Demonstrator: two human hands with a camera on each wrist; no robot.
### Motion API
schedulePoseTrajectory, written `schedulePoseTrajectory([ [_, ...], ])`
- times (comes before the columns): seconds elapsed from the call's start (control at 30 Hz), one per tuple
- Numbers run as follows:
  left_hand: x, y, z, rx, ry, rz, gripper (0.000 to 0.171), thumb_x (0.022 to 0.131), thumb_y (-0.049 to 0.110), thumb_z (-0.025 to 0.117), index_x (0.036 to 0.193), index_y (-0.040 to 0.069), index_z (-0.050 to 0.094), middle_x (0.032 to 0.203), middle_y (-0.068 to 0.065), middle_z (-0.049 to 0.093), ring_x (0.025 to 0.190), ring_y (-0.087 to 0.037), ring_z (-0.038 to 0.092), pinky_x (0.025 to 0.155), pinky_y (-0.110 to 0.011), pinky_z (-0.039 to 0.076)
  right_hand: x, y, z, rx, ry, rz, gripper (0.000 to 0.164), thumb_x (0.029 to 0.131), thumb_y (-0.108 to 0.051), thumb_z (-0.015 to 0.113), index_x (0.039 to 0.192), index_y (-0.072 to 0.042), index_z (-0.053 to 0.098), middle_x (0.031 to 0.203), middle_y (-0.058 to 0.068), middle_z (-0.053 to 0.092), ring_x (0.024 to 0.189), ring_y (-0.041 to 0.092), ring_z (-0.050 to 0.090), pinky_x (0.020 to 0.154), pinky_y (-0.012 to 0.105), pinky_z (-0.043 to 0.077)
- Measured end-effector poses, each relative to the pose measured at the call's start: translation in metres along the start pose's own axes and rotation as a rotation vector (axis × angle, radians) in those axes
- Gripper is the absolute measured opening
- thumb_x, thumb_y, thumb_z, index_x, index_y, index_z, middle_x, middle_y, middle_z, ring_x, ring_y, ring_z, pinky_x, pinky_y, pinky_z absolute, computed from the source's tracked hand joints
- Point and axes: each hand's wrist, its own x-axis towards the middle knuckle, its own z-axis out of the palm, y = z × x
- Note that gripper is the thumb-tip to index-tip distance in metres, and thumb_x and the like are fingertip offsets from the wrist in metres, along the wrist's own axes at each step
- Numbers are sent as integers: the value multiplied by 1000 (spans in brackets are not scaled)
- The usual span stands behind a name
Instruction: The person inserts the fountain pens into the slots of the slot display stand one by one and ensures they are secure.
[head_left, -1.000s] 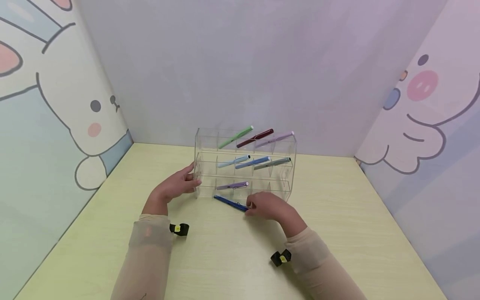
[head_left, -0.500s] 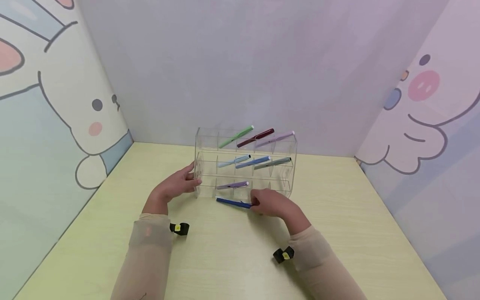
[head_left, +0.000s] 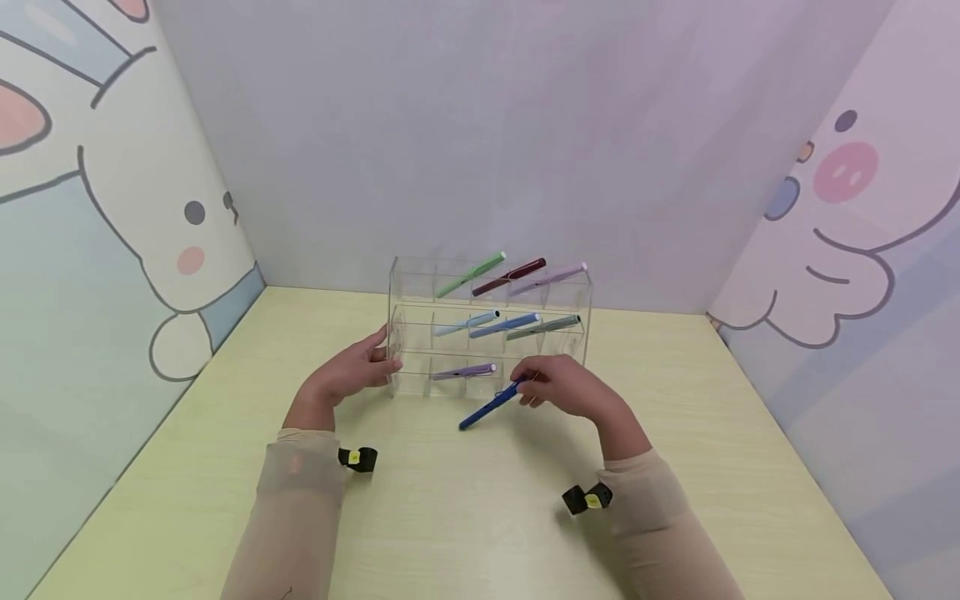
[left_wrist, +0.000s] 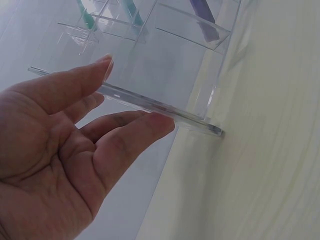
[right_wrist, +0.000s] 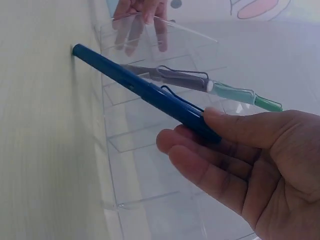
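Note:
A clear acrylic pen rack [head_left: 411,383] with three tiers stands on the table. My left hand [head_left: 351,373] holds its left side panel [left_wrist: 150,102], thumb on one face and fingers on the other. Between the thumb and fingers of my right hand [head_left: 566,387] is the clip end of a dark blue pen [head_left: 487,408]. That pen slants down to the left in front of the bottom tier, its other end low over the table; contact cannot be told. Behind it, a purple pen [head_left: 465,372] lies in the bottom tier.
The middle tier bears a light blue pen [head_left: 467,323], a blue pen [head_left: 504,326] and a grey-green pen [head_left: 544,327]. Above them lie a green pen [head_left: 471,275], a dark red pen [head_left: 510,277] and a lilac pen [head_left: 549,278]. Printed walls [head_left: 480,125] enclose the pale table [head_left: 450,517].
My right hand has lifted the dark blue pen by its clip end and moved up and right. The pen has swung to slant the other way. My left hand stays on the rack.

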Motion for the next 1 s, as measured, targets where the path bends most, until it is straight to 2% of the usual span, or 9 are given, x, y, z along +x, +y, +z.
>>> schedulePoseTrajectory([
  [0.07, 0, 0, 0, -4, -1, 0, 86, 99, 29, 60, 158, 32, -3, 156, -22, 31, 133, -39, 48, 116, -57, 27, -3, 3, -6, 58, 23, -9, 16, 99, -18, 60, 112, -12, 66, 95, 5, 72, 90, 30, 72, 79, 37, 60],
  [0.2, -1, 1, 0, -9, -4, -5, 86, 99, 29, 60, 158, 33, -3, 156, -22, 30, 133, -38, 48, 116, -57, 27, -11, 6, -19, 118, 79, -17, 15, 100, -19, 58, 111, -12, 66, 97, 7, 71, 89, 24, 72, 81, 35, 60],
  [0.33, 0, 1, 0, -10, -1, -12, 87, 98, 32, 61, 158, 33, -2, 156, -21, 32, 133, -37, 49, 116, -57, 27, -23, 7, -34, 139, 135, -31, 18, 101, -22, 57, 113, -12, 65, 98, 7, 71, 89, 21, 72, 83, 35, 59],
  [0.47, 1, 1, 0, -13, -1, -8, 87, 98, 30, 61, 158, 33, -2, 155, -21, 34, 134, -37, 48, 115, -56, 30, -32, 8, -46, 141, 207, -63, 20, 101, -24, 57, 115, -12, 65, 102, 9, 70, 95, 26, 71, 85, 31, 58],
  [0.53, 1, 1, 1, -19, 1, -11, 86, 99, 29, 61, 158, 35, -1, 154, -21, 35, 134, -36, 48, 115, -55, 31, -35, 7, -50, 129, 248, -69, 20, 100, -23, 58, 115, -13, 65, 104, 10, 70, 96, 24, 70, 86, 28, 57],
  [0.73, 2, 1, 0, -27, -1, -22, 86, 98, 32, 61, 158, 38, 0, 155, -19, 35, 134, -36, 48, 116, -56, 28, -34, 6, -50, 97, 339, -65, 21, 99, -19, 60, 118, -13, 67, 108, 10, 70, 93, 11, 69, 84, 22, 54],
  [0.87, 2, 0, -1, -31, -4, -31, 87, 97, 33, 62, 158, 38, 0, 156, -18, 34, 134, -36, 48, 117, -57, 26, -30, 6, -46, 64, 350, -48, 18, 98, -16, 61, 115, -14, 68, 101, 6, 70, 85, 15, 66, 74, 24, 52],
  [1.0, 2, 0, -1, -27, -13, -15, 84, 100, 27, 59, 158, 34, -2, 156, -20, 32, 135, -37, 47, 116, -56, 28, -26, 5, -41, 40, 342, -41, 17, 97, -13, 62, 113, -15, 69, 98, 6, 70, 80, 19, 62, 69, 27, 51],
])
